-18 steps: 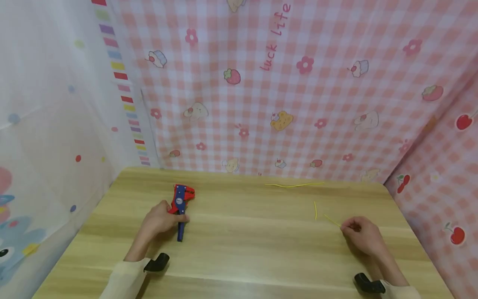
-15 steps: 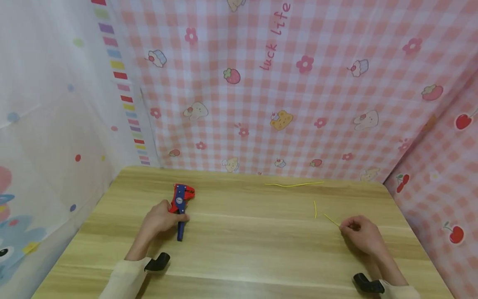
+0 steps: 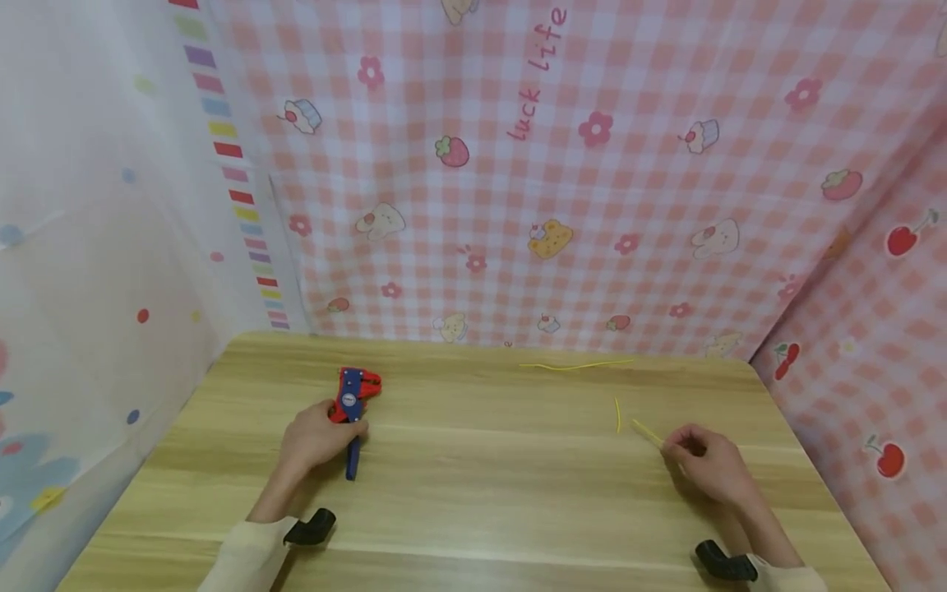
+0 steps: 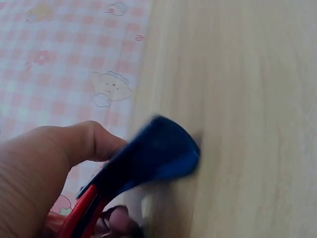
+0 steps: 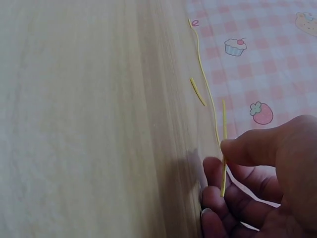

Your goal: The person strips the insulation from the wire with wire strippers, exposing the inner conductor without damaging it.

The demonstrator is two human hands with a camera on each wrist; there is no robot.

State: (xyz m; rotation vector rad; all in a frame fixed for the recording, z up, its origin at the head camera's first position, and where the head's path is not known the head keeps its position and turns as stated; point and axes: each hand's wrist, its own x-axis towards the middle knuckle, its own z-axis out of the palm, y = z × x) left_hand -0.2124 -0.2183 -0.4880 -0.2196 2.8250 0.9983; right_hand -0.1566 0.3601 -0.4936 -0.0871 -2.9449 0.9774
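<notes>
Left hand (image 4: 42,163), at near left, gripped a red and blue tool (image 4: 133,166), thumb (image 4: 99,141) against the blue handle (image 4: 163,151). Handle's broad end pointed right and far, edges blurred. Red part (image 4: 81,210) lay nearer. Wooden tabletop (image 4: 252,99) filled the right; at far left showed checked cloth (image 4: 64,94) with a pink flower (image 4: 41,58) and a cartoon figure (image 4: 111,87).

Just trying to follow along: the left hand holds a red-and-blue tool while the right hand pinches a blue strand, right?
Not quite: the strand that the right hand pinches is yellow, as the right wrist view shows. The left hand does hold a red-and-blue tool.
</notes>
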